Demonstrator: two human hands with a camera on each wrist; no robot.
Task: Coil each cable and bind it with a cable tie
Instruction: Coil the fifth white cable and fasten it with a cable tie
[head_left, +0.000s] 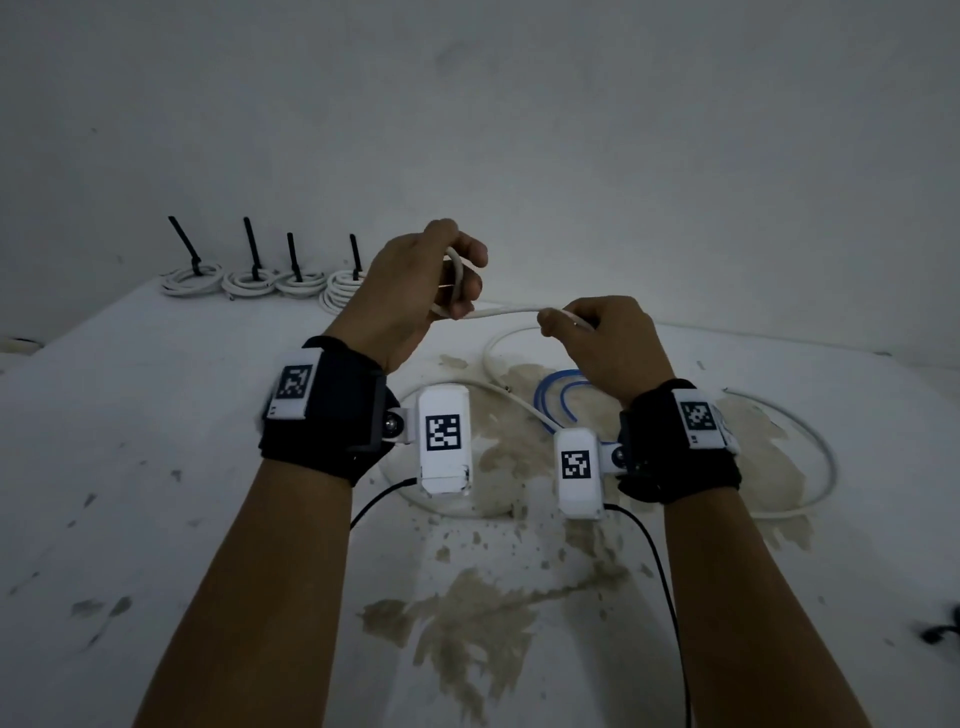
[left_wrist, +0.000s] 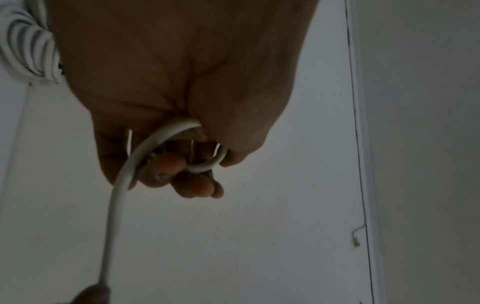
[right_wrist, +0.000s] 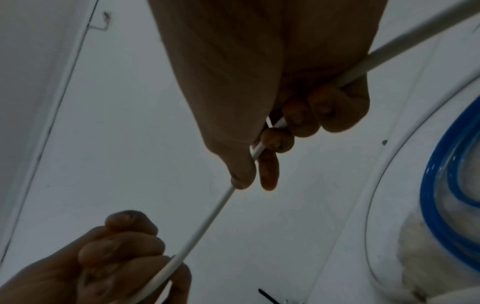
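A white cable stretches between my two hands above the table. My left hand grips its end, bent into a small loop around the curled fingers. My right hand pinches the same cable a short way along, thumb against forefinger. The rest of the white cable lies in wide loose loops on the table. A blue cable lies loose under my right wrist and appears as blue cable in the right wrist view.
Several coiled white cables, each bound with an upright black tie, line the back left of the white table. Brown stains mark the table's middle. A dark object sits at the right edge. A wall rises behind.
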